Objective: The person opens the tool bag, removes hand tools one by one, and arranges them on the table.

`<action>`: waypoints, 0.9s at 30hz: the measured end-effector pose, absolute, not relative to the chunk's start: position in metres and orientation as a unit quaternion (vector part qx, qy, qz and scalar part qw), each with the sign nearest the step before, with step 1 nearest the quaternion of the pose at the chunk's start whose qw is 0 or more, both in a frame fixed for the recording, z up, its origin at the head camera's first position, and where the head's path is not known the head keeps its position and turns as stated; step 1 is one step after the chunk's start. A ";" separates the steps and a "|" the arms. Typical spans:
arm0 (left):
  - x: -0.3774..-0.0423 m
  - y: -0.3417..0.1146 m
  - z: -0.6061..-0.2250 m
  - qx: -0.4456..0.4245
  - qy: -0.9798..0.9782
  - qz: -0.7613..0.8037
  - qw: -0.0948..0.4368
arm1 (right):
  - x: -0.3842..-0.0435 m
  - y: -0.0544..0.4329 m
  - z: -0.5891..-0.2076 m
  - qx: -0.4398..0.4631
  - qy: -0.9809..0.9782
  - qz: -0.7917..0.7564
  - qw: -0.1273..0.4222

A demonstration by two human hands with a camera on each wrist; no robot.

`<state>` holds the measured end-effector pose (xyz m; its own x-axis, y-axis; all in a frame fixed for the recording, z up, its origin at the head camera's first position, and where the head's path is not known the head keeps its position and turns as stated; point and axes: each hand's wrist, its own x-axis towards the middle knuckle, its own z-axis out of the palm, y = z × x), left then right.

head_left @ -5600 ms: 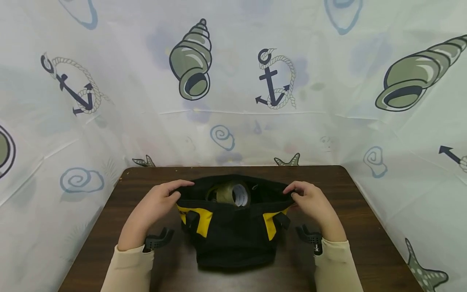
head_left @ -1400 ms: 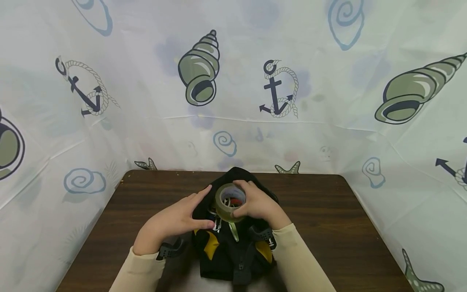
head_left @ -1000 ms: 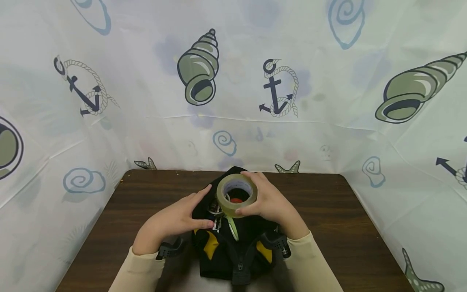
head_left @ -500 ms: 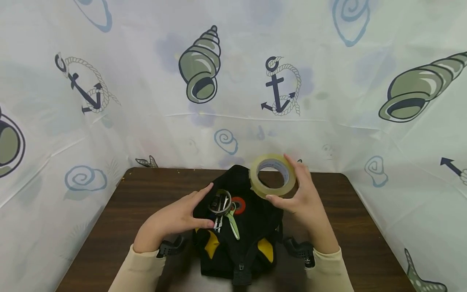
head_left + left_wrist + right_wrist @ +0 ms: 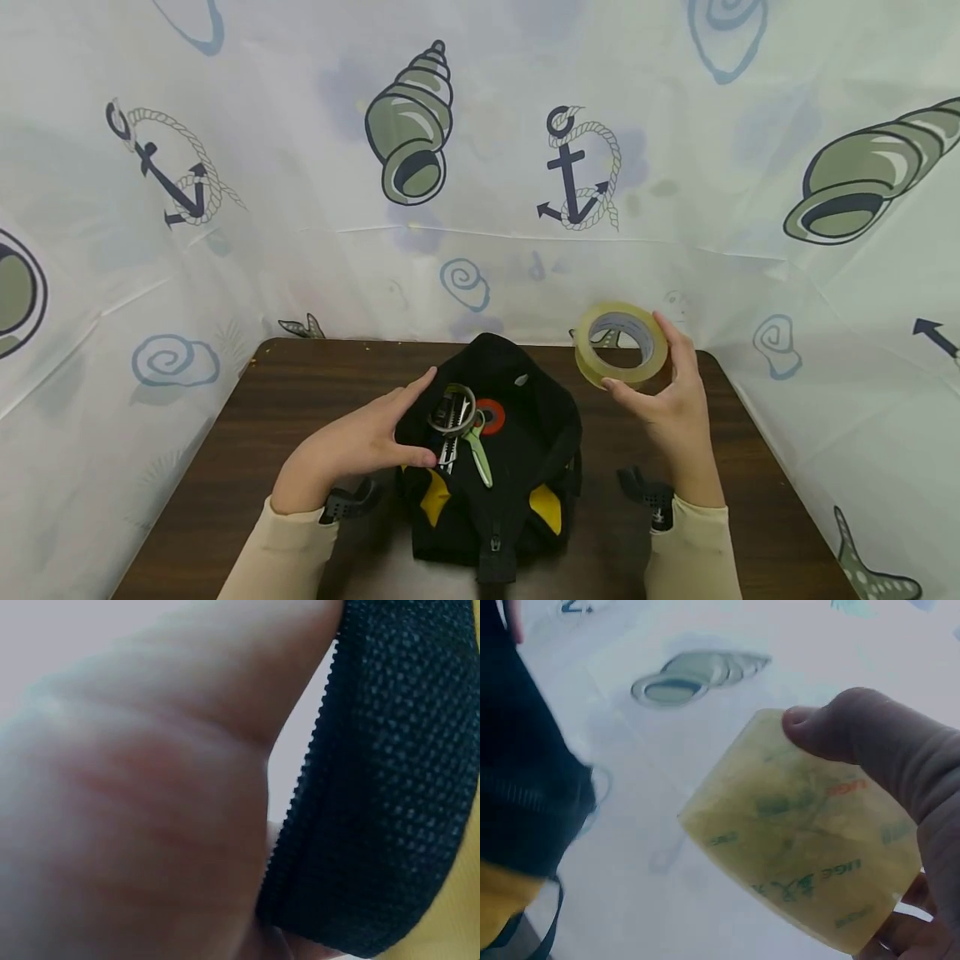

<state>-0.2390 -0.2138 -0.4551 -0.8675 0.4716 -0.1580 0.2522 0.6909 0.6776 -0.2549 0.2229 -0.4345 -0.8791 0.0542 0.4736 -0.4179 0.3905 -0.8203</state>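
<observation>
A round, see-through yellow plastic tape roll [image 5: 802, 832] is out, gripped by the right hand [image 5: 672, 408] beside the black-and-yellow cloth bag [image 5: 450, 540]. The left hand [image 5: 345, 446], fingers spread, touches it; pale green-handled scissors [image 5: 480, 458] are still inside.

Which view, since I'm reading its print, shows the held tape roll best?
Right wrist view: the tape roll is close up, its lettering showing. The head view shows it smaller; the left wrist view, not at all.
</observation>
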 end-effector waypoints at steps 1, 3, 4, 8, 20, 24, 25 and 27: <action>-0.239 -0.214 -0.456 0.202 0.905 0.338 0.161 | -0.258 0.225 -0.438 0.107 -0.802 0.546 0.216; -0.239 -0.214 -0.457 0.205 0.904 0.339 0.159 | -0.266 0.229 -0.447 0.096 -0.796 0.559 0.212; -0.239 -0.215 -0.457 0.205 0.904 0.341 0.158 | -0.270 0.231 -0.452 0.091 -0.791 0.567 0.211; -0.238 -0.216 -0.459 0.208 0.900 0.348 0.159 | -0.288 0.240 -0.479 0.076 -0.757 0.614 0.210; -0.239 -0.215 -0.457 0.206 0.897 0.353 0.169 | -0.329 0.257 -0.582 -0.006 -0.679 0.713 0.174; -0.239 -0.214 -0.455 0.208 0.898 0.350 0.166 | -0.334 0.255 -0.600 -0.011 -0.692 0.698 0.182; -0.239 -0.215 -0.455 0.209 0.898 0.350 0.166 | -0.335 0.255 -0.603 -0.011 -0.699 0.691 0.183; -0.238 -0.215 -0.455 0.212 0.899 0.347 0.163 | -0.335 0.254 -0.608 -0.014 -0.707 0.684 0.178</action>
